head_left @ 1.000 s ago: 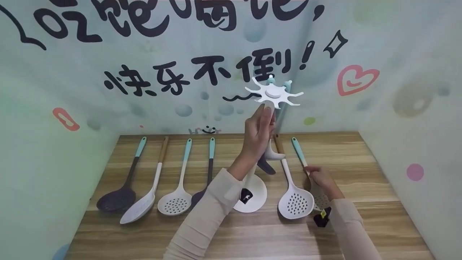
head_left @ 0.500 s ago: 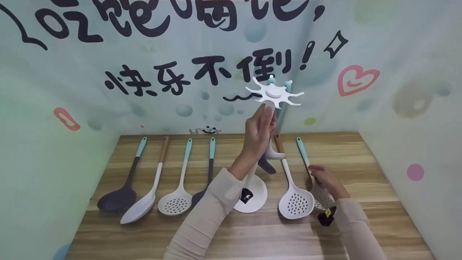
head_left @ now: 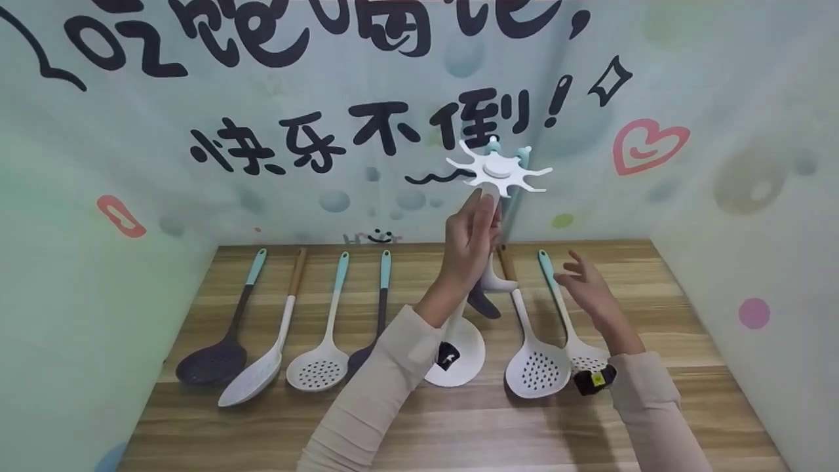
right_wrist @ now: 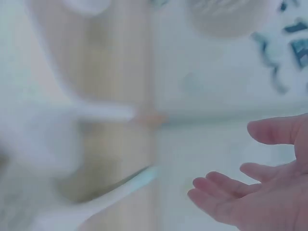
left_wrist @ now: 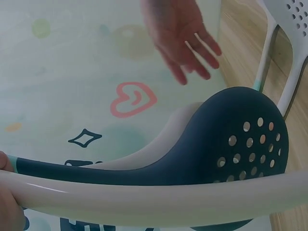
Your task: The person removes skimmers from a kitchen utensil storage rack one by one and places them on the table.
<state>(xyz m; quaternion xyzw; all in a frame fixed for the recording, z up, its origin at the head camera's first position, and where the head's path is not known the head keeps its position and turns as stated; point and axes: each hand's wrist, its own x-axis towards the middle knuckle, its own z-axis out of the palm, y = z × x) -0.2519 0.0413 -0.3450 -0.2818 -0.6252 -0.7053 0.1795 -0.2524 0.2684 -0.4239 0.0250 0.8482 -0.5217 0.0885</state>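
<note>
On the wooden table (head_left: 485,439), from the left, lie a dark scoop (head_left: 211,360), a brown-handled white scoop (head_left: 252,380), a small perforated skimmer (head_left: 318,368) with a teal handle, and a second dark scoop (head_left: 361,358) partly covered by the left sleeve (head_left: 373,400). At centre, the left hand (head_left: 468,246) grips the utensil stand (head_left: 467,364), fingers curled around its post below the hook ring (head_left: 496,168); a dark perforated ladle (left_wrist: 240,130) hangs there. Further right lie a brown-handled skimmer (head_left: 539,372) and a teal-handled skimmer (head_left: 569,333), the raised right hand (head_left: 586,285) beside the latter's handle, fingers spread.
</note>
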